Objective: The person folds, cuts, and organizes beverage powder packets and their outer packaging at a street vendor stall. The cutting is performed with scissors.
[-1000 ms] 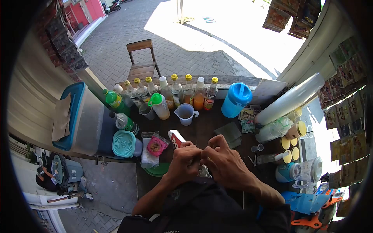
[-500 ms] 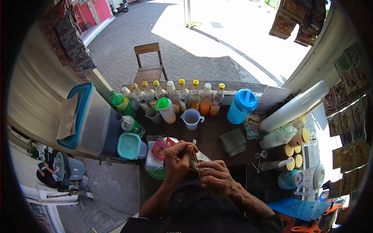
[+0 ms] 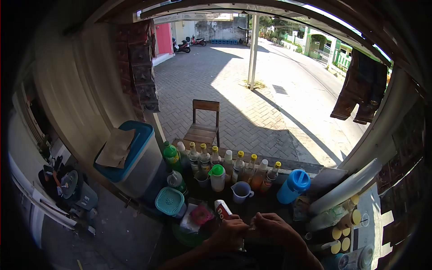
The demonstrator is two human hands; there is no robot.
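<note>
My left hand (image 3: 228, 235) is closed around a red-and-white packet (image 3: 222, 209) with large pale letters. The packet's upper end sticks out above the fingers, and a pale bit shows below them. To its right, my right hand (image 3: 273, 227) is closed in a pinch, its fingertips near the left hand's. What those fingertips hold is too dark and small to make out. A pink packet (image 3: 201, 214) on white sheets lies left of my left hand. Beyond both hands stands a clear measuring jug (image 3: 242, 192).
Along the back edge stand several yellow- and white-capped bottles (image 3: 239, 167) and a green-lidded bottle (image 3: 217, 178). A blue pitcher (image 3: 293, 186) and stacked plastic cups (image 3: 344, 186) are to the right. On the left are a turquoise basket (image 3: 169, 202) and a large blue-lidded container (image 3: 135, 150).
My view has tipped up, showing more street, and the scene looks darker. The packet now points more upright. My right hand has come up level with the left; the strand between them no longer shows.
</note>
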